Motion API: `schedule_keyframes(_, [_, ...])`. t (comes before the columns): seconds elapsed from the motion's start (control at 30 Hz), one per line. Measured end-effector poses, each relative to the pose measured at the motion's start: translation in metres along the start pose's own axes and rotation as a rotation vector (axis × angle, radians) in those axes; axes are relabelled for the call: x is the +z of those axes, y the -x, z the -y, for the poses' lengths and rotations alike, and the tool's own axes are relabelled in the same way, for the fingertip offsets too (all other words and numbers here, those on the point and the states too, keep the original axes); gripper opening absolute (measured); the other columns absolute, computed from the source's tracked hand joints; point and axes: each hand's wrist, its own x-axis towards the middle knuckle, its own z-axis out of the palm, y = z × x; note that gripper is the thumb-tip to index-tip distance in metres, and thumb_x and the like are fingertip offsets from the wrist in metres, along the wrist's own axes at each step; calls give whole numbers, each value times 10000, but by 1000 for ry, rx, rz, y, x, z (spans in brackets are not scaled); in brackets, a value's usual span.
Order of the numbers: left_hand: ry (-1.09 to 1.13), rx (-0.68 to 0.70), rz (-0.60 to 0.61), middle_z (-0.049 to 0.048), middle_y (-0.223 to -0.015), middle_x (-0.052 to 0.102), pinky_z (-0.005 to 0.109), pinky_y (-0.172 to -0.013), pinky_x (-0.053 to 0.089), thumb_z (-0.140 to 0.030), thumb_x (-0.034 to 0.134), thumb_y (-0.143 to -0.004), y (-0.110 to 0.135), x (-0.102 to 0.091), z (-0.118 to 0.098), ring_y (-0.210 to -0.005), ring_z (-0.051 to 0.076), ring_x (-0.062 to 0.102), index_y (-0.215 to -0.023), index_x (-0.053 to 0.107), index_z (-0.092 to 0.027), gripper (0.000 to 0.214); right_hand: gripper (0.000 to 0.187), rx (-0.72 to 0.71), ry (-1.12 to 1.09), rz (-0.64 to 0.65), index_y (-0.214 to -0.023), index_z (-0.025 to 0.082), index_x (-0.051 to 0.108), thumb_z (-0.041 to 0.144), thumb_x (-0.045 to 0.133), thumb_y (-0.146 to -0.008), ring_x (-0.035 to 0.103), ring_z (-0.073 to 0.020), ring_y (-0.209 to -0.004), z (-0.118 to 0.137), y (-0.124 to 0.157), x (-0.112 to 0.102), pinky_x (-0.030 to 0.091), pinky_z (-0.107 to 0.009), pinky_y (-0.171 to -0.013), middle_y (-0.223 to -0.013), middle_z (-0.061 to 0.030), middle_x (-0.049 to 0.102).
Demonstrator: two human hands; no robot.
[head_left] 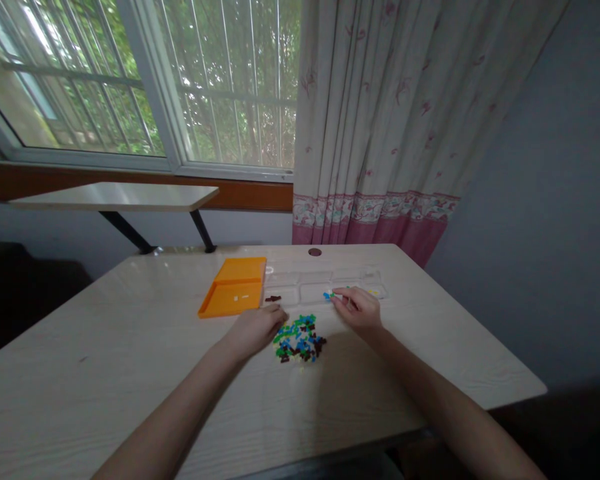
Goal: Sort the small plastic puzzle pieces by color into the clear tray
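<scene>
A heap of small plastic pieces [300,341] in green, blue, dark brown and pale yellow lies loose on the table. My left hand [260,328] rests at the heap's upper left edge, fingers curled together; whatever they hold, if anything, is hidden. Over the clear compartment tray [313,293], my right hand [359,309] pinches a small green piece between thumb and forefinger. Blue pieces [327,296] lie in the tray right beside those fingertips. Dark brown pieces [273,299] sit in its near left compartment, and yellow pieces [373,293] toward its right end, partly behind my right hand.
An open orange case [240,283] stands left of the tray, with two small white pieces [241,297] inside. Behind it a raised shelf [130,195] on black legs borders the table [145,347]. A round cable hole [315,252] is near the back edge, below the curtain [370,133].
</scene>
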Motion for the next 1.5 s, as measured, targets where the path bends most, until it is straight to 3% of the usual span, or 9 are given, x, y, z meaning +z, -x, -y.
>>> schedule_keyframes(0.27, [25, 59, 37, 36, -875, 561, 242, -659, 418, -294, 346, -866, 0, 4, 2, -802, 163, 565, -988, 585, -264, 270, 116, -22, -24, 3, -817, 179, 643, 259, 574, -770, 467, -73, -459, 4, 2, 2, 390, -197, -520, -534, 20, 555])
schedule_keyframes(1.0, [48, 9, 23, 50, -864, 570, 242, -643, 423, -288, 313, -874, 0, 4, -3, -762, 158, 567, -866, 536, -195, 242, 147, -12, -11, 13, -814, 180, 647, 280, 544, -784, 441, -72, -438, 2, -2, -3, 381, -203, -514, -527, 20, 546])
schedule_keyframes(1.1, [66, -10, 13, 50, -861, 569, 244, -632, 418, -285, 287, -881, 0, 3, -5, -744, 157, 563, -857, 513, -188, 247, 177, 58, -2, 73, -840, 178, 650, 301, 533, -789, 459, -79, -466, -8, -4, -4, 379, -203, -527, -559, 12, 559])
schedule_keyframes(1.3, [101, -5, -11, 49, -884, 553, 248, -659, 420, -320, 266, -889, 0, 1, -4, -782, 162, 554, -882, 498, -193, 265, 180, 340, 158, 297, -855, 210, 649, 307, 525, -769, 519, -114, -564, -41, -5, -6, 355, -211, -538, -604, 16, 579])
schedule_keyframes(1.5, [95, 1, -28, 54, -928, 541, 257, -708, 429, -347, 241, -898, 0, 0, -6, -837, 166, 554, -897, 493, -195, 295, 177, 461, 228, 382, -819, 221, 665, 310, 533, -743, 493, -113, -512, -61, 2, -2, 297, -209, -481, -551, 27, 559])
